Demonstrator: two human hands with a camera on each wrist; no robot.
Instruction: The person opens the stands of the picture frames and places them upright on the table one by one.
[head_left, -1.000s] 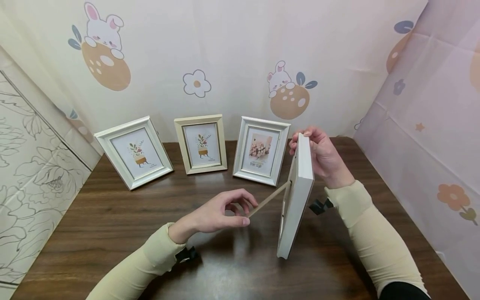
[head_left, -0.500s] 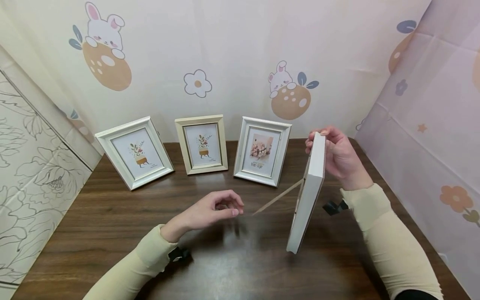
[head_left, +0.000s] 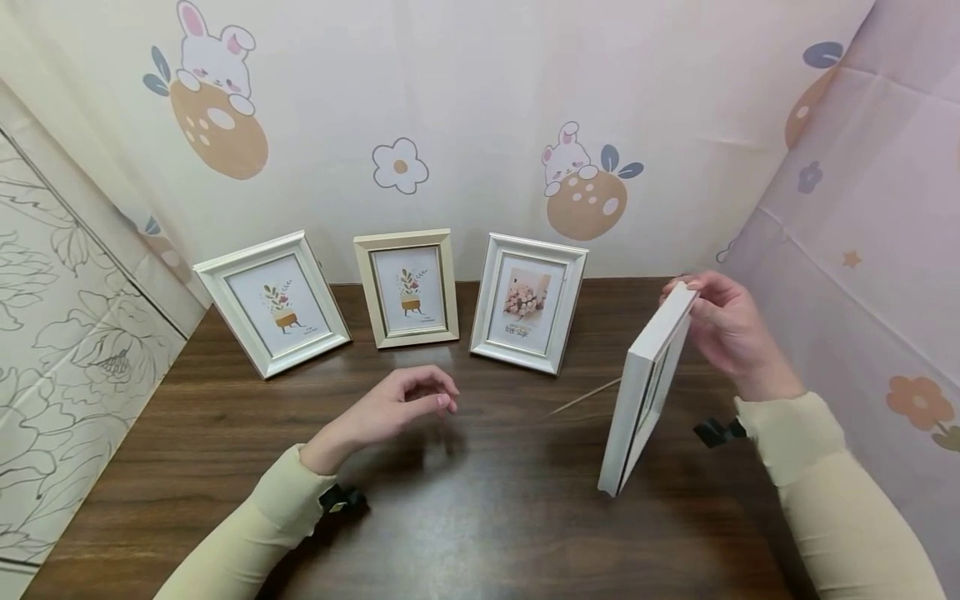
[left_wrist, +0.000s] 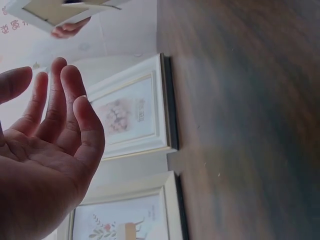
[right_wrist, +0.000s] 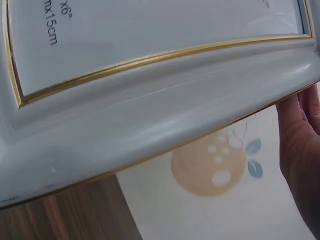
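My right hand grips the top of a white picture frame, which stands edge-on, slightly tilted, at the right of the head view. A thin back leg sticks out from it toward the left. In the right wrist view the picture frame shows its white moulding with a gold inner line and printed size text. My left hand holds nothing; its fingers are loosely bent over the middle of the table. The left wrist view shows that hand palm up to the camera, apart from everything.
At the back stand a white frame with a plant print, a cream frame with a similar print, and another white frame with a flower picture. All rest on the dark wooden table. A patterned curtain hangs behind.
My right hand has moved right with the picture frame, turning it so that its front now shows a little. My left hand has let go of the back leg and drawn away left.
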